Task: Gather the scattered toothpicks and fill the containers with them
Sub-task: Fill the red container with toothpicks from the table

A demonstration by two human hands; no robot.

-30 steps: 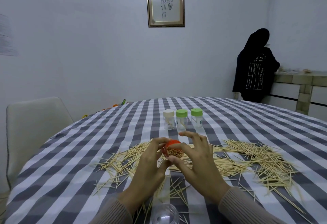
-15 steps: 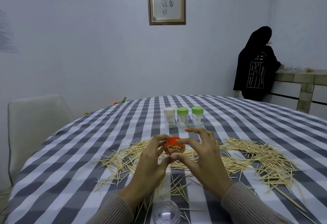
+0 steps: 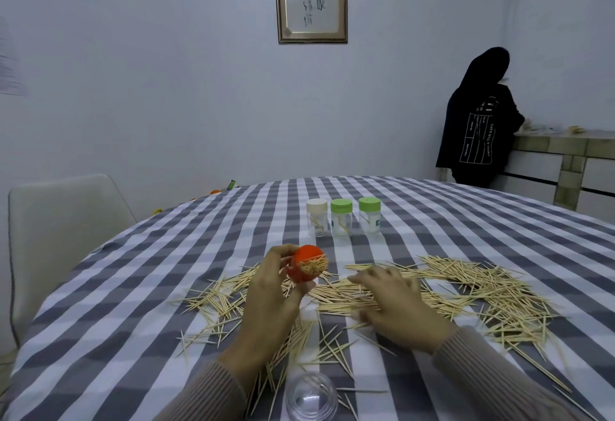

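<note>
My left hand point(image 3: 269, 290) grips an orange container point(image 3: 304, 264) above the table, tilted so its mouth, packed with toothpicks, faces right. My right hand point(image 3: 392, 304) lies palm down on the scattered toothpicks point(image 3: 466, 290), fingers spread and reaching left over the pile. Toothpicks spread in a wide band across the checked tablecloth point(image 3: 133, 287). Three capped clear jars stand in a row further back: one with a white cap point(image 3: 316, 217) and two with green caps point(image 3: 341, 218) point(image 3: 369, 216), each holding a few toothpicks.
A clear plastic dome lid point(image 3: 311, 397) lies at the near table edge between my forearms. A white chair point(image 3: 63, 221) stands at the left. A person in black point(image 3: 479, 121) stands at a counter at the back right.
My right hand let go of the orange container and dropped onto the toothpick pile to the right. My left hand now holds the container alone.
</note>
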